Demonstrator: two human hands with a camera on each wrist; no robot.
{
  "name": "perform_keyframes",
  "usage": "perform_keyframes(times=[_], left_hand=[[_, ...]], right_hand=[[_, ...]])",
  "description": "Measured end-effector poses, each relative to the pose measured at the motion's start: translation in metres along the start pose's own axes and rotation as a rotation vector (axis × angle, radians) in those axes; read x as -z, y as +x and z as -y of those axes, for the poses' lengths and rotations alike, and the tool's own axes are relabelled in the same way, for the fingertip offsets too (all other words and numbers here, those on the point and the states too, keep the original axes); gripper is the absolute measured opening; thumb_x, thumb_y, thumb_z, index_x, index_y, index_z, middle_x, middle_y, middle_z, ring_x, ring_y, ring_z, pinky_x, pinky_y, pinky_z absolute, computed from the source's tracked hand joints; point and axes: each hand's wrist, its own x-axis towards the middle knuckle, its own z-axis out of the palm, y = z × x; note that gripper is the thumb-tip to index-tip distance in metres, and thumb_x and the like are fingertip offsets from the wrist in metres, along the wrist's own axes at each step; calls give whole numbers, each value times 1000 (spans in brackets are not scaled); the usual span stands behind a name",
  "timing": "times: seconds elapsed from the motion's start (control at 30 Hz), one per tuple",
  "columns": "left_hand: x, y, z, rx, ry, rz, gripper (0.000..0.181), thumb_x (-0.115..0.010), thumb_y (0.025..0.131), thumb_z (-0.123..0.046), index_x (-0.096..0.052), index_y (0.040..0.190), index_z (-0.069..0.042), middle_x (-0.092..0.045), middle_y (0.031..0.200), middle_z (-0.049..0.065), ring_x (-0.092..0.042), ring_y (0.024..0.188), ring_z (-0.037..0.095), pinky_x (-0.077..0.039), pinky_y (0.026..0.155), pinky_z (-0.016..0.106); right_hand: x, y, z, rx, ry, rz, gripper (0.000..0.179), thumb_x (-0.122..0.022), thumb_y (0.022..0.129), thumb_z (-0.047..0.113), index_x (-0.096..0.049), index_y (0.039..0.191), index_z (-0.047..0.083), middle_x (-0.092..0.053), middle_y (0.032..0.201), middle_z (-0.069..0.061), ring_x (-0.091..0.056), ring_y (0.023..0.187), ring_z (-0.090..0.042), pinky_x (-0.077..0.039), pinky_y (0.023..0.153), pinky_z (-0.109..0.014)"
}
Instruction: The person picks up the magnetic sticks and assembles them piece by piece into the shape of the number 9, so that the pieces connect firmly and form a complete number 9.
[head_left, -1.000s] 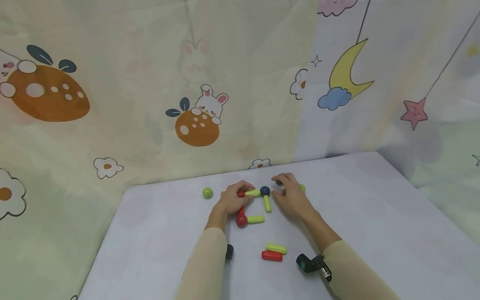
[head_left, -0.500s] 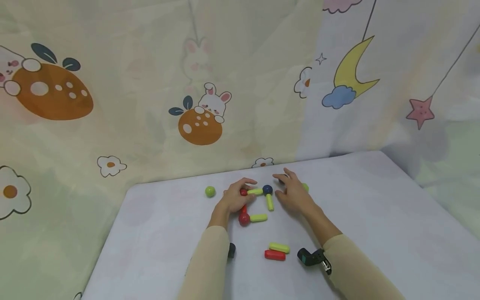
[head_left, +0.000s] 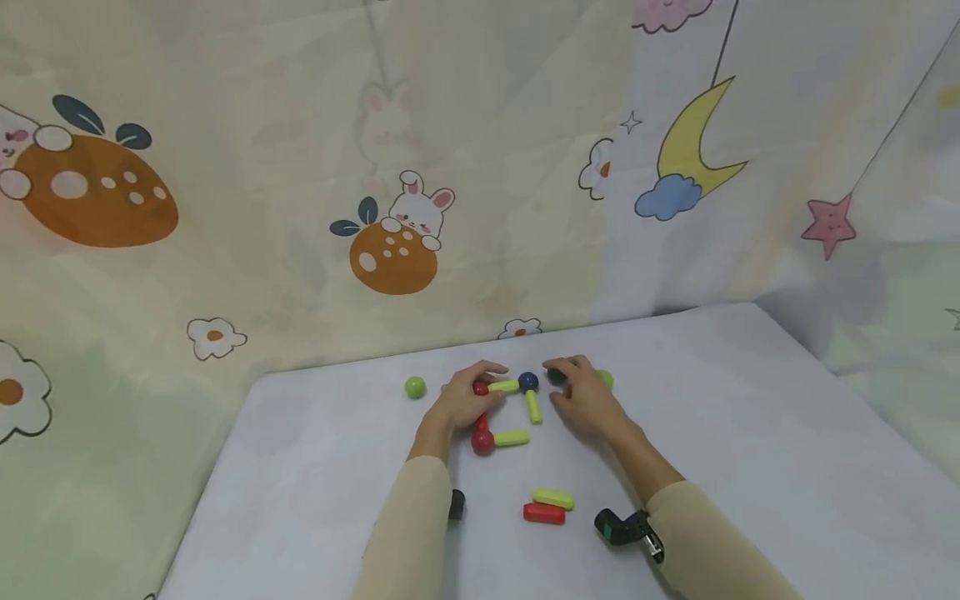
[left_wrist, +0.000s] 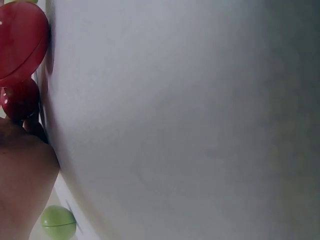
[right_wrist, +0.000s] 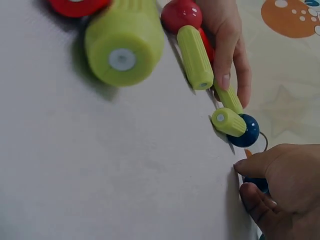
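A partly joined figure of magnetic rods and balls lies on the white table. My left hand (head_left: 463,402) pinches a yellow-green rod (head_left: 504,387) beside a small red ball (head_left: 480,388). That rod ends at a dark blue ball (head_left: 528,382), from which another yellow-green rod (head_left: 533,408) points toward me. Nearer me, a larger red ball (head_left: 483,442) joins a red rod, mostly covered by the hand, and a yellow-green rod (head_left: 512,438). My right hand (head_left: 588,402) has its fingers over a second dark blue ball (head_left: 557,377), the thumb spread apart from it.
One green ball (head_left: 415,387) lies left of the left hand; another (head_left: 606,379) sits behind the right. A loose yellow-green rod (head_left: 553,499) and red rod (head_left: 543,513) lie side by side nearer me. A patterned cloth (head_left: 300,208) hangs behind the table.
The right fingers lift briefly, then lower again, and the second dark blue ball sits slightly nearer me, more visible. The left hand and the figure stay put.
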Motion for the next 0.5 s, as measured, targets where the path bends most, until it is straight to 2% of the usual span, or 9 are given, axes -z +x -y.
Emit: perform_keyframes(times=[0.1,0.3,0.4,0.5], left_hand=[[1,-2,0,-2,-16,2,36,-68,96,-32,-65,132,-34,-67,128,-2,-50,128,26,-38,110,58],[6,-6,-4,-18,-134,22,39,-58,102,-39,-64,138,-25,-63,135,2,-55,124,24,-44,110,50],[9,-11,-4,-20,-130,19,41,-58,102,-39,-62,140,-25,-60,137,3,-53,126,25,-44,110,51],[10,-15,-5,-66,-67,19,42,-61,100,-38,-63,140,-25,-56,139,6,-51,125,25,-45,108,52]], right_hand=[[-3,-7,3,18,-23,-4,44,-67,95,5,-61,137,10,-56,131,-20,-63,99,-26,-56,87,-43],[-5,-20,6,37,-33,-10,35,-67,95,4,-66,129,12,-61,122,-16,-62,108,-29,-56,93,-46],[-3,-23,4,64,-31,-9,33,-68,95,5,-67,127,11,-63,119,-13,-62,107,-27,-56,92,-45],[-1,-28,-2,85,-26,-16,34,-69,94,6,-67,127,11,-64,116,-10,-61,102,-23,-56,89,-42]])
